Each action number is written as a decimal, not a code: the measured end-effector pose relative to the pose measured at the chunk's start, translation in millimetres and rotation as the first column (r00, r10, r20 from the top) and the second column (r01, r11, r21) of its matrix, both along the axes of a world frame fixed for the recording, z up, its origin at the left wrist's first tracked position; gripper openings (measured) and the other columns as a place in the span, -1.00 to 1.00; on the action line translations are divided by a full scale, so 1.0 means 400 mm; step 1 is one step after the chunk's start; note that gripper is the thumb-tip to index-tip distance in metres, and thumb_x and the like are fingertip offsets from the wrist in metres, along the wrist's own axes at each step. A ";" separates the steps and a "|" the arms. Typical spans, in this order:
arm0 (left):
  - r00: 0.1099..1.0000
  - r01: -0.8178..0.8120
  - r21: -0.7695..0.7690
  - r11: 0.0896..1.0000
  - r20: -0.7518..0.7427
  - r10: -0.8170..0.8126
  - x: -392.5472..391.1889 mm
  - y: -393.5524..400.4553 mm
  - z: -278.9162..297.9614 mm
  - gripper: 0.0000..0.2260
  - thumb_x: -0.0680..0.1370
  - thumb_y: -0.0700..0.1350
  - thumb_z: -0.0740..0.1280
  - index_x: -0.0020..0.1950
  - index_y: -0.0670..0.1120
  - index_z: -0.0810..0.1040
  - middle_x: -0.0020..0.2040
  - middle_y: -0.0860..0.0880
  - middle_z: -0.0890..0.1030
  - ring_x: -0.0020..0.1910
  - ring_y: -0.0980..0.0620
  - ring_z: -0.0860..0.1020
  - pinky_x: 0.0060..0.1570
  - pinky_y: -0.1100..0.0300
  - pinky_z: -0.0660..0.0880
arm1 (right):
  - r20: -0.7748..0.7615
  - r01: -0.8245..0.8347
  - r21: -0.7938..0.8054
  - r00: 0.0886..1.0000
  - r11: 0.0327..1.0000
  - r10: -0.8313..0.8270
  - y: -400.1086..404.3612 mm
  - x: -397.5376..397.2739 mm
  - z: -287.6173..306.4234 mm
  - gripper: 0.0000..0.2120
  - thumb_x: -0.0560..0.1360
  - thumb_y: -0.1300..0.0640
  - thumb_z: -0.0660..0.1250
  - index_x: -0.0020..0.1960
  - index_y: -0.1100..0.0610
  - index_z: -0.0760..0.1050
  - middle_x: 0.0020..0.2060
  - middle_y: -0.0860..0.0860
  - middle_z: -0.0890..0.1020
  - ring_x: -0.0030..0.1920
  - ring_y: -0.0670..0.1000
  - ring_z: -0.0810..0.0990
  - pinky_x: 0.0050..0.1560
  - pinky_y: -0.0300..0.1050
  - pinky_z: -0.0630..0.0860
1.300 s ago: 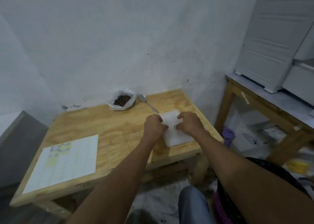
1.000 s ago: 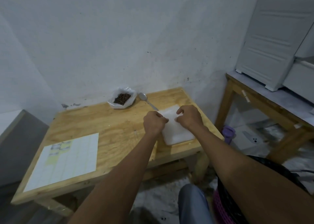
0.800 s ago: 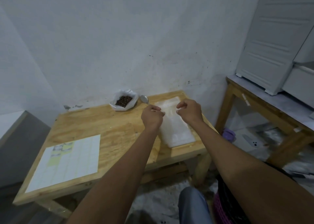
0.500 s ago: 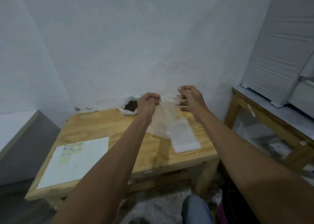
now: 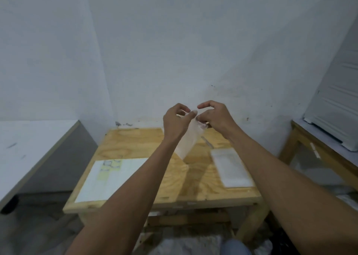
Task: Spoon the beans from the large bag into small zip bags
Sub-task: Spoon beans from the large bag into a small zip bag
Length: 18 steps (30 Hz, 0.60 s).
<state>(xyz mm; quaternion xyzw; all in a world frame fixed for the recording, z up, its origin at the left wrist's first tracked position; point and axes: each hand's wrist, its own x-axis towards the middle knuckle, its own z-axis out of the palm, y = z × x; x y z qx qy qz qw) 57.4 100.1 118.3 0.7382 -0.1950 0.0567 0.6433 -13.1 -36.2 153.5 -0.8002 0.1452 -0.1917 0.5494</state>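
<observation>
My left hand (image 5: 175, 124) and right hand (image 5: 217, 116): fingers (image 5: 193, 113) pinched on top edge of small zip bag (image 5: 187, 142), held up above surface (image 5: 135, 144). Working mouth apart, I judge. Bag clear, limp, empty. No beans spooned yet; all filling left. Stack of spare bags (image 5: 230, 169) lies right. Spoon handle (image 5: 207, 141) peeks behind bag. Large bag hidden.

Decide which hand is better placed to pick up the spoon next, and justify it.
Probably the right hand: the metal spoon lies below it, right of the clear plastic zip bag both hands pinch. The left hand can keep its grip.
</observation>
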 end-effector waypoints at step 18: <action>0.944 0.109 -0.281 0.954 -0.272 -0.188 0.041 0.079 0.013 -0.86 0.47 -0.35 0.35 -0.03 -0.16 0.59 -0.21 -0.26 0.65 -0.28 -0.25 0.64 -0.18 -0.26 0.60 | 0.026 -0.111 0.205 0.994 0.972 0.108 0.083 0.054 -0.023 -0.78 0.47 0.32 0.51 0.09 0.23 0.60 -0.11 0.18 0.76 -0.15 0.04 0.76 -0.17 -0.06 0.69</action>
